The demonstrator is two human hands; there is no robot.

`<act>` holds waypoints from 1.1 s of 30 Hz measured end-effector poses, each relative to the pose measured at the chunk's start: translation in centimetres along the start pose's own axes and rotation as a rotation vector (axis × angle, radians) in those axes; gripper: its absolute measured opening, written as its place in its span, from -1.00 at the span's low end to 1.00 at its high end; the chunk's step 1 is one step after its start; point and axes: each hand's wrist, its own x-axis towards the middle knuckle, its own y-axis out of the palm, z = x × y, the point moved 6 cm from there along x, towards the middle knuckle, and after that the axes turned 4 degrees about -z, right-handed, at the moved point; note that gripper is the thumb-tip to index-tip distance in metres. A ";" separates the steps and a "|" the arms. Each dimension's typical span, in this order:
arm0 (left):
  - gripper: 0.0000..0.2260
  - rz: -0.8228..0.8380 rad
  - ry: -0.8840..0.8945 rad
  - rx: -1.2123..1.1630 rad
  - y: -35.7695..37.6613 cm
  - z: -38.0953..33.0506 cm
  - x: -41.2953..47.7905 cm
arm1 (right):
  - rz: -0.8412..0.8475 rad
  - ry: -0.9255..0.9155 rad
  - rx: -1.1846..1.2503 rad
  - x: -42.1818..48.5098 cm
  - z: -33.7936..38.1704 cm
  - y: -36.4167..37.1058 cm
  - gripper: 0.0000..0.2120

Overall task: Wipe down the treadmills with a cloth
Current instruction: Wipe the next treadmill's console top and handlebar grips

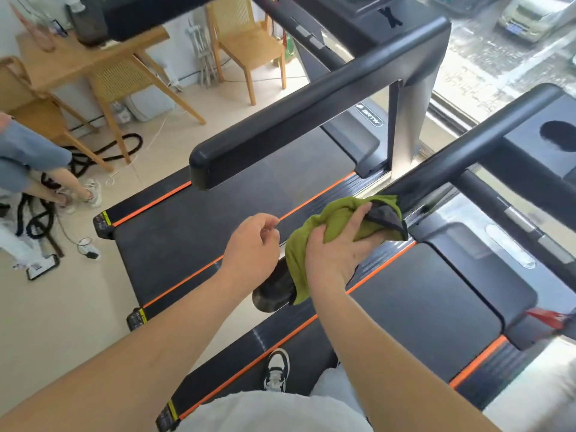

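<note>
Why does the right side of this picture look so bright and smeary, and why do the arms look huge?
Head view: daylight through the window washes out the scene outside and glints on the silver upright; the lower right corner is blurred, likely by motion; the wide-angle lens stretches the near forearms; the green cloth under the right hand is fairly sharp.

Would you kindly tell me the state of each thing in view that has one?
cloth: bunched, wrapped over the near handrail.
right hand: grips the cloth against that rail.
left hand: loosely curled, holds nothing, off the rail.
near handrail: end bare, middle under the cloth.
far handrail: bare, untouched.
</note>
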 end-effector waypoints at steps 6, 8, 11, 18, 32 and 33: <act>-0.78 -0.024 0.058 0.042 -3.9 3.6 -0.7 | 0.056 -0.073 -0.023 -7.8 -0.8 3.8 -0.25; -0.78 -0.025 0.054 0.037 -4.8 4.5 -1.1 | 0.055 -0.145 -0.046 -10.5 -1.0 4.4 -0.22; -0.77 -0.023 0.041 0.010 -5.8 5.3 -1.9 | 0.120 -0.283 -0.015 -14.6 -1.7 4.8 -0.19; -0.83 0.019 0.034 -0.037 -4.8 4.2 -3.9 | 0.316 -0.233 0.065 -15.7 -4.8 0.3 -0.53; -0.74 0.601 0.111 -0.307 7.3 -11.8 -12.8 | 0.350 0.378 1.061 -7.6 -4.3 -19.5 -0.51; -0.78 0.641 0.148 -0.280 8.2 -12.8 -13.2 | 0.341 0.399 1.074 -6.9 -4.4 -20.3 -0.48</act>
